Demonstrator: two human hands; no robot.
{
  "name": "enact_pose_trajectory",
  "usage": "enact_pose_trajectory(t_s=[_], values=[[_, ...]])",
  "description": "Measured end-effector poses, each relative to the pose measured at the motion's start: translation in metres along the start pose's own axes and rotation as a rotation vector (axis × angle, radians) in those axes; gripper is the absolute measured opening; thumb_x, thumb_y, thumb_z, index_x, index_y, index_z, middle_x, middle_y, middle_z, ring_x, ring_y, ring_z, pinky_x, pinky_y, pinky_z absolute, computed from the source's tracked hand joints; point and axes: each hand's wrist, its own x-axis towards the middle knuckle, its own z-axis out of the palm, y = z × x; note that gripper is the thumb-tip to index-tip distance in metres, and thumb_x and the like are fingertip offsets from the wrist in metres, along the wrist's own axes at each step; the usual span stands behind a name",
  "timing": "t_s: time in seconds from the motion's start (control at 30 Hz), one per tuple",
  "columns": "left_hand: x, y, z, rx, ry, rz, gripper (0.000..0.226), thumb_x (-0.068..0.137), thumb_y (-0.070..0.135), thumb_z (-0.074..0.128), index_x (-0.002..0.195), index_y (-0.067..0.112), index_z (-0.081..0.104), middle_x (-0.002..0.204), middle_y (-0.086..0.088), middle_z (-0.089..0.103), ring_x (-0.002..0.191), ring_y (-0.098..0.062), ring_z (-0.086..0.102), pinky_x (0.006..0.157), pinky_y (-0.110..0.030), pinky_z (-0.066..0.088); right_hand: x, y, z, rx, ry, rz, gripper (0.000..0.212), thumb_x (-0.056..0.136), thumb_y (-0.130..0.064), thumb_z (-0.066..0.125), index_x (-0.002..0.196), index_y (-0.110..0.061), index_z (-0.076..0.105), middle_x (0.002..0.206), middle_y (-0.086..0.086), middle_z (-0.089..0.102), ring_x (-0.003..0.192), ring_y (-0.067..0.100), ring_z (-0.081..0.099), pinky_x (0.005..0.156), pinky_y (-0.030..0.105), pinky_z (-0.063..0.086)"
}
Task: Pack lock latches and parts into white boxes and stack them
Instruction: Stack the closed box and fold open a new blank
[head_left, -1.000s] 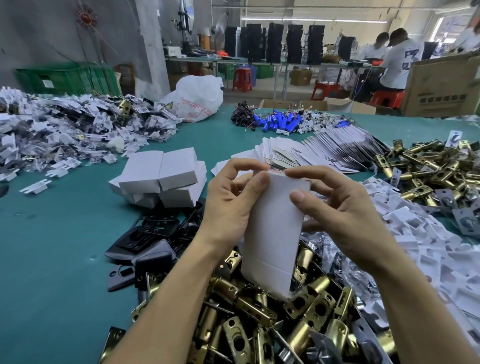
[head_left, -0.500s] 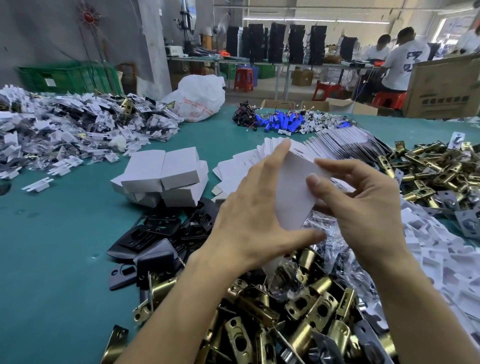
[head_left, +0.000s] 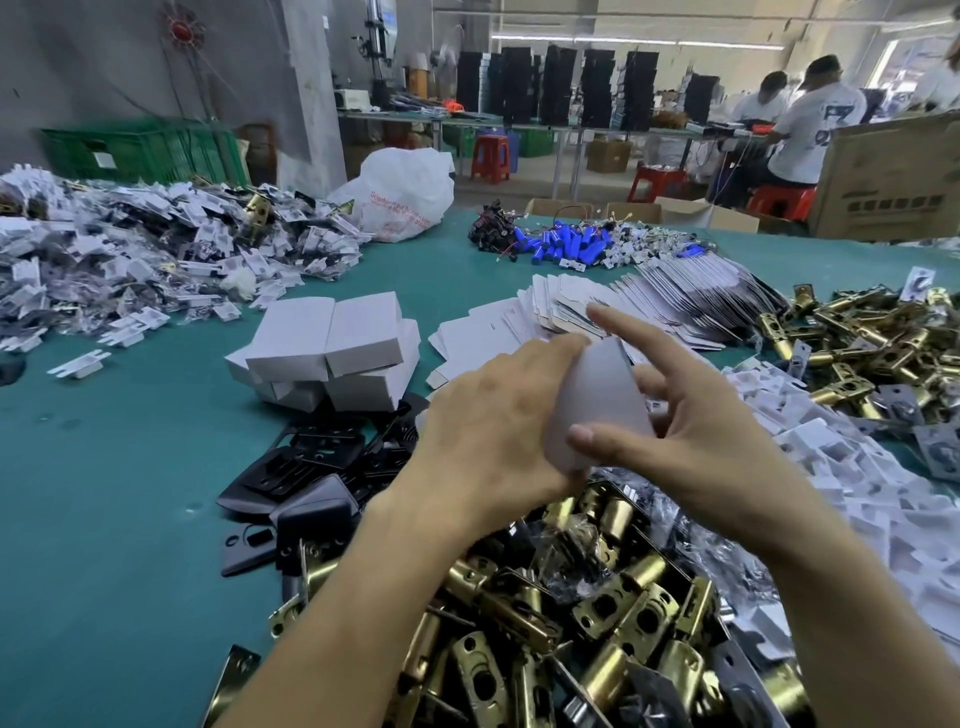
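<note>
Left hand and right hand turned one box.

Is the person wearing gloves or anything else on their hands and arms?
No. The left hand and right hand are bare: no gloves, rings or watch. Both forearms are bare too, with no sleeves in view. The fingernails that show are short and unpainted.
</note>
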Motion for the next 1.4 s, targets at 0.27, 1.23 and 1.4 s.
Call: enact_pose_trajectory(t_s=[0.27,1.23,1.4], values=[[0.001,0.007,0.010,0.115,0.351,-0.108,0.096,0.058,0.032,0.091,0.142,0.015,0.048,0.135,-0.009,0.050,0.120,-0.023,0.043,0.104,-0.040,0.040,0.004,0.000,0.008,0.284,0.384,0.073,0.031,0.072,-0.035,0.072,0.100,-0.036,0.057,0.102,0.008,0.063,0.080,0.019,0.071,0.058,0.036,0.060],[0.012,-0.003,0.007,-1.297,0.240,-0.579,0.059,0.068,0.042,0.081,0.118,0.016,0.064,0.104,-0.004,0.076,0.096,-0.021,0.074,0.085,-0.040,0.060,0.006,0.001,0.050,0.239,0.010,0.035,0.029,0.093,-0.040,0.048,0.120,-0.033,0.044,0.104,-0.019,0.065,0.098,0.004,0.067,0.078,0.024,0.056],[0.010,-0.002,0.003,-1.313,0.245,-0.601,0.056,0.066,0.043,0.081,0.113,0.018,0.064,0.098,-0.003,0.077,0.089,-0.018,0.075,0.076,-0.036,0.062,0.005,-0.004,0.047,0.306,-0.014,0.049,0.031,0.090,-0.038,0.058,0.118,-0.033,0.047,0.101,-0.012,0.068,0.096,0.013,0.069,0.075,0.031,0.059]])
